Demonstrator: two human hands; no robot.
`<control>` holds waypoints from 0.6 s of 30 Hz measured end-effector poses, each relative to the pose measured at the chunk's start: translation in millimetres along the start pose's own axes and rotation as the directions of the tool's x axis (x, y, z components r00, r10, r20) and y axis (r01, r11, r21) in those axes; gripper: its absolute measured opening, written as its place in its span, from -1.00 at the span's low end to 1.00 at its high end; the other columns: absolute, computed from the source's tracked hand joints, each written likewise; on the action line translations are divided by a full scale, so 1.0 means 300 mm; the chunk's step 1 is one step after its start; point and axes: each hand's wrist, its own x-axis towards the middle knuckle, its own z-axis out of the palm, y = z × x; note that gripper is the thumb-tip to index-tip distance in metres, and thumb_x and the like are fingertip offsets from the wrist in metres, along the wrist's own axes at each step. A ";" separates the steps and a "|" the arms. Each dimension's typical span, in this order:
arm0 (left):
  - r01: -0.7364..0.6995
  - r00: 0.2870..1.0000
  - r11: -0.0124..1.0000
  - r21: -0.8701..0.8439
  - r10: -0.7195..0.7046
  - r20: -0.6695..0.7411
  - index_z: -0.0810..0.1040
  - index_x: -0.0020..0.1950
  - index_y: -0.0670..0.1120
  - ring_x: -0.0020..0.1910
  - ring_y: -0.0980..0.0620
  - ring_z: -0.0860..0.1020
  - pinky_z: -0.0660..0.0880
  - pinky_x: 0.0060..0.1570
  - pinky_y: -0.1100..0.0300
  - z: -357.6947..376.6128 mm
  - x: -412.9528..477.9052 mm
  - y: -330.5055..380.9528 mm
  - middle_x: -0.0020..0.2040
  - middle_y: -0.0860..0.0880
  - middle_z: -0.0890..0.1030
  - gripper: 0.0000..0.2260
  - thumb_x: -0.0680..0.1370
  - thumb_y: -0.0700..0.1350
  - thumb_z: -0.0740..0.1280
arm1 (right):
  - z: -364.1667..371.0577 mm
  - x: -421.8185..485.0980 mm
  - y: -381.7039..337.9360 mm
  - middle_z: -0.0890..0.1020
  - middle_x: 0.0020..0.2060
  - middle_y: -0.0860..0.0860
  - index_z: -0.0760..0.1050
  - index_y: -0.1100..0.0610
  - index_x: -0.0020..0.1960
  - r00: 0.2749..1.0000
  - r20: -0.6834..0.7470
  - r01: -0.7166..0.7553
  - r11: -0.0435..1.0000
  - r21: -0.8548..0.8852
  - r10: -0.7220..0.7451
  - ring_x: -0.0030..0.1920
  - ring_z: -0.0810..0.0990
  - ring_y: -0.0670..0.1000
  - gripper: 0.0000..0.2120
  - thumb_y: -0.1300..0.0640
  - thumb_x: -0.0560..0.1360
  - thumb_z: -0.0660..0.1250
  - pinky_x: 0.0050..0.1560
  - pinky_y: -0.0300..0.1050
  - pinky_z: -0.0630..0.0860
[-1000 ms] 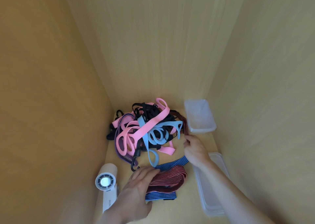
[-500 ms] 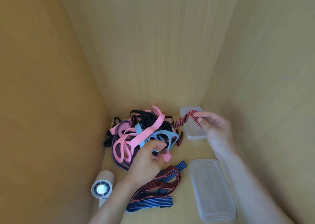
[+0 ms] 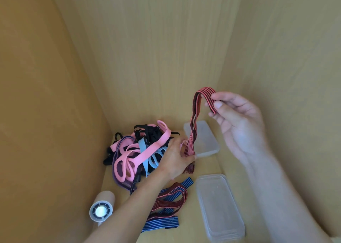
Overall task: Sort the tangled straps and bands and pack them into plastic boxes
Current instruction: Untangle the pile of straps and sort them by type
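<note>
A red-and-black striped strap (image 3: 194, 124) hangs in the air. My right hand (image 3: 238, 120) pinches its upper loop, raised above the far plastic box (image 3: 206, 141). My left hand (image 3: 175, 157) grips the strap's lower end beside the tangled pile (image 3: 140, 150) of pink, light blue, black and purple bands. Sorted red-striped and blue-striped straps (image 3: 166, 205) lie flat on the wooden floor, partly under my left forearm. A second clear plastic box (image 3: 219, 207) lies near me on the right.
A small white handheld fan (image 3: 101, 208) lies at the lower left. Tall wooden walls close in on the left, back and right, so the floor space is narrow.
My right hand has lifted the red striped strap high above the far box. My left hand moved right from the pile and took hold of the strap's lower end.
</note>
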 end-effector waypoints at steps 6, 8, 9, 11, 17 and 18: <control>0.008 0.994 0.995 -0.103 0.004 0.111 0.52 0.08 0.04 -0.20 0.04 0.55 0.43 -0.13 0.31 0.014 -0.017 0.025 0.04 -0.07 0.54 -0.85 0.58 -0.16 0.41 | 0.051 -0.007 -0.091 0.68 -0.18 0.05 0.71 0.09 -0.17 0.994 0.101 0.031 0.986 0.165 -0.048 -0.04 0.60 0.09 -0.75 0.35 0.43 0.32 -0.05 -0.16 0.51; 0.021 0.988 0.991 -0.133 0.000 0.156 0.52 -0.01 0.13 -0.35 0.20 0.50 0.36 -0.33 0.45 0.013 -0.035 0.037 -0.12 0.05 0.55 -0.80 0.55 -0.15 0.46 | 0.063 -0.008 -0.111 0.67 -0.17 0.05 0.71 0.08 -0.18 0.989 0.134 0.032 0.979 0.202 -0.060 -0.04 0.62 0.07 -0.74 0.35 0.44 0.30 -0.06 -0.17 0.51; 0.026 0.983 0.993 -0.119 -0.004 0.181 0.52 -0.03 0.16 -0.41 0.23 0.46 0.33 -0.39 0.46 0.012 -0.043 0.040 -0.15 0.11 0.53 -0.79 0.53 -0.13 0.48 | 0.068 -0.007 -0.117 0.66 -0.15 0.07 0.71 0.07 -0.18 0.987 0.147 0.028 0.977 0.213 -0.061 -0.04 0.63 0.06 -0.73 0.35 0.44 0.30 -0.05 -0.17 0.51; 0.026 0.978 0.989 -0.145 0.006 0.211 0.56 0.03 0.02 -0.41 0.23 0.44 0.35 -0.38 0.44 0.012 -0.056 0.051 -0.15 0.14 0.53 -0.85 0.53 -0.14 0.48 | 0.076 -0.009 -0.122 0.64 -0.10 0.12 0.70 0.07 -0.19 0.984 0.169 0.016 0.971 0.238 -0.058 -0.04 0.64 0.05 -0.72 0.36 0.45 0.28 -0.06 -0.17 0.51; 0.072 0.976 0.947 -0.314 -0.003 0.217 0.57 -0.07 -0.12 -0.36 0.24 0.55 0.47 -0.30 0.37 -0.029 -0.092 0.068 -0.27 0.13 0.64 -0.89 0.64 -0.23 0.32 | 0.081 -0.021 -0.112 0.59 0.00 0.18 0.70 0.04 -0.18 0.969 0.245 -0.042 0.943 0.329 -0.043 -0.05 0.65 0.02 -0.76 0.32 0.41 0.32 -0.05 -0.17 0.50; 0.100 0.973 0.934 -0.342 -0.020 0.231 0.57 -0.04 -0.11 -0.35 0.23 0.57 0.48 -0.34 0.37 -0.042 -0.103 0.061 -0.27 0.14 0.64 -0.90 0.65 -0.22 0.31 | 0.077 -0.024 -0.111 0.62 -0.01 0.17 0.70 0.04 -0.18 0.967 0.252 -0.047 0.939 0.340 -0.042 -0.06 0.65 0.02 -0.77 0.31 0.41 0.32 -0.05 -0.16 0.49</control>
